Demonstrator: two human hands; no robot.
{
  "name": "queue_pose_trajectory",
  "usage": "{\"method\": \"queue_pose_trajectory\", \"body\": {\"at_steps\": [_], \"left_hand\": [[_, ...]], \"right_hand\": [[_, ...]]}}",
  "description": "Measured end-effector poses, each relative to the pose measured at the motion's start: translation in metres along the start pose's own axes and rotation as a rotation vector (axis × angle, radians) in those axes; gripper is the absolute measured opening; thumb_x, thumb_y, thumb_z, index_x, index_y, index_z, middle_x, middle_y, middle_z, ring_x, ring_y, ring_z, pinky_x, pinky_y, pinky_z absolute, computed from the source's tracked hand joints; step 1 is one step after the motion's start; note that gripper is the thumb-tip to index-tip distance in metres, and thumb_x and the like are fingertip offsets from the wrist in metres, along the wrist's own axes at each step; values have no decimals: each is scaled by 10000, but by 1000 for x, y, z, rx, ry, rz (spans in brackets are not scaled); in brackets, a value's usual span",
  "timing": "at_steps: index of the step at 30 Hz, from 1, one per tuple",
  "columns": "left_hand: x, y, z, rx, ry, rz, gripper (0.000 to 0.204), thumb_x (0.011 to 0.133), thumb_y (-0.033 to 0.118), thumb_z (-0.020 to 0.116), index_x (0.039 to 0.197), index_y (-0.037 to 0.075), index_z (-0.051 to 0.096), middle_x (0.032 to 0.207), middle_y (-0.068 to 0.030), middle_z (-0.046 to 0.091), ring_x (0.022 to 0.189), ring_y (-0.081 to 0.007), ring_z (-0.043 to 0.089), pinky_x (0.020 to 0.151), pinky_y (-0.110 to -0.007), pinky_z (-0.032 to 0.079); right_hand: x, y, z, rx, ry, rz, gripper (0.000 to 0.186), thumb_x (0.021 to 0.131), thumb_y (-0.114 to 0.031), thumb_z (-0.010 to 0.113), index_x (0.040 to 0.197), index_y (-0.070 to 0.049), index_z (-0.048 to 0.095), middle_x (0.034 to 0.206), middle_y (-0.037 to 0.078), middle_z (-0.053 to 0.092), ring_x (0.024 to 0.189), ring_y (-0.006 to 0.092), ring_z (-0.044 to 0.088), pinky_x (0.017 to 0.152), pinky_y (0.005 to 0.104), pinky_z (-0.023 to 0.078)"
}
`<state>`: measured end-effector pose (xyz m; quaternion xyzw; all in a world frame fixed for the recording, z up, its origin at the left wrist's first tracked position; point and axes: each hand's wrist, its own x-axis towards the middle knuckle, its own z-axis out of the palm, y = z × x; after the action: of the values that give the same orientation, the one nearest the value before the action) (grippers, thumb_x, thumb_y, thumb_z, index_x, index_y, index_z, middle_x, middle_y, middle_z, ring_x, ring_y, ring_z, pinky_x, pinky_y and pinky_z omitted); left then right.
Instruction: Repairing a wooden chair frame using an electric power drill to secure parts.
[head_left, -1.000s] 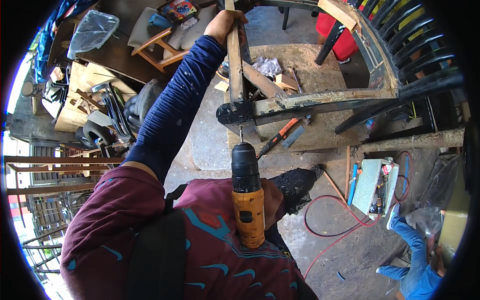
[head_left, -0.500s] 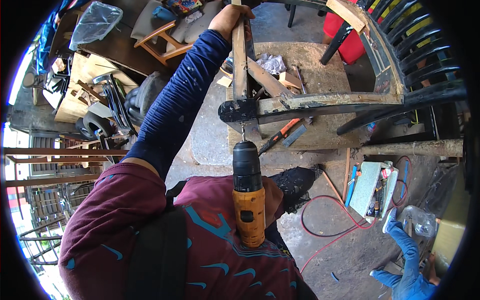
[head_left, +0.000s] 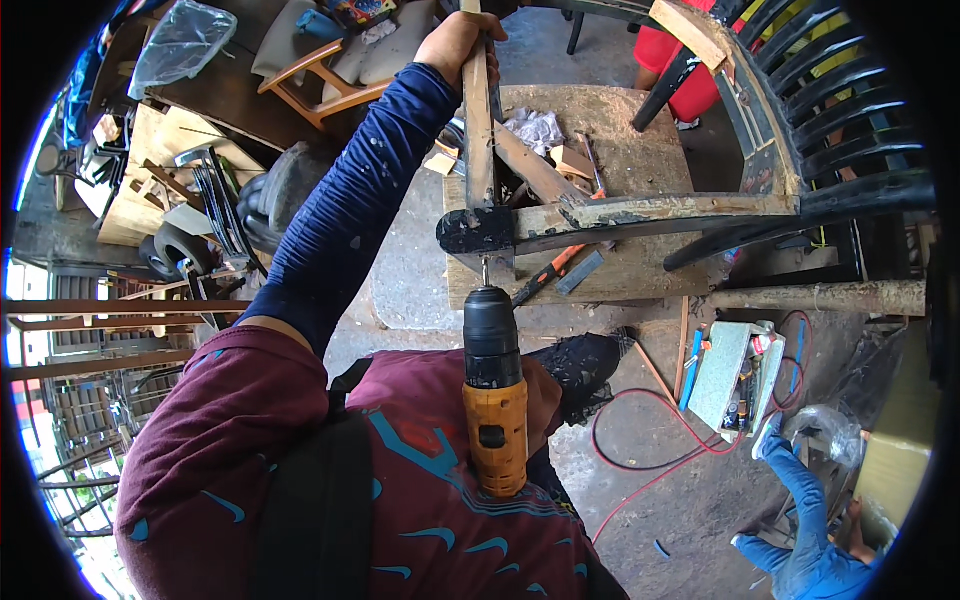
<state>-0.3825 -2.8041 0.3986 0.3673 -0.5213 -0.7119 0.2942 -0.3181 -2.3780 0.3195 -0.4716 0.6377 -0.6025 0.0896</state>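
My left hand (head_left: 458,42) wraps round the upper end of an upright-looking wooden rail (head_left: 478,140) of a worn chair frame (head_left: 648,212) with black slats (head_left: 830,120). A yellow-and-black cordless drill (head_left: 495,430) points away from me, its bit touching or very near the frame's black corner (head_left: 472,233). My right hand (head_left: 538,395) is mostly hidden behind the drill, so its fingers do not show. Beneath the frame, a plywood worktable (head_left: 630,150) holds wood offcuts (head_left: 570,163), a crumpled cloth (head_left: 528,128) and an orange-handled tool (head_left: 560,262).
Upholstered chairs (head_left: 340,60), tyres (head_left: 190,250) and timber (head_left: 130,190) crowd the left. A box of tools (head_left: 720,370) and a red hose (head_left: 640,395) lie on the floor at right, near another person in jeans (head_left: 800,500). A pole (head_left: 820,298) crosses beside the table.
The drill and my left hand keep almost the same places, and the frame has shifted only slightly in view. The other person's legs have moved a little leftward.
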Motion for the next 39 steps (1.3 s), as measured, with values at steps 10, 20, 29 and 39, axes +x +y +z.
{"method": "queue_pose_trajectory", "body": {"at_steps": [10, 20, 29, 39], "left_hand": [[11, -9, -14, -260, -142, -52, 210, 955, 259, 486, 871, 104, 600, 688, -87, 562, 545, -271, 537, 526, -411, 473], [19, -11, -19, -97, -131, 30, 194, 957, 251, 506, 888, 100, 606, 700, -81, 559, 550, -264, 533, 519, -407, 465], [7, 0, -10, -59, -74, -10, 235, 921, 273, 543, 811, 81, 622, 648, -95, 571, 515, -272, 538, 511, -404, 469], [22, -8, -19, -56, -112, -18, 208, 918, 258, 538, 855, 85, 636, 673, -88, 568, 543, -270, 544, 526, -408, 466]], "right_hand": [[10, -3, -6, -9, -40, -15, 242, 770, -143, 806, 838, -34, 602, 719, 99, 643, 628, 265, 657, 585, 360, 524], [12, 3, -7, -13, -59, -62, 278, 747, -168, 843, 843, -20, 629, 718, 91, 651, 607, 238, 655, 547, 343, 519], [16, 4, -9, -65, -72, -87, 297, 740, -180, 867, 839, -17, 640, 726, 79, 661, 599, 207, 657, 528, 311, 510], [25, -1, -9, -87, -74, -101, 289, 749, -180, 858, 827, -34, 621, 723, 81, 653, 595, 231, 654, 536, 330, 511]]}}
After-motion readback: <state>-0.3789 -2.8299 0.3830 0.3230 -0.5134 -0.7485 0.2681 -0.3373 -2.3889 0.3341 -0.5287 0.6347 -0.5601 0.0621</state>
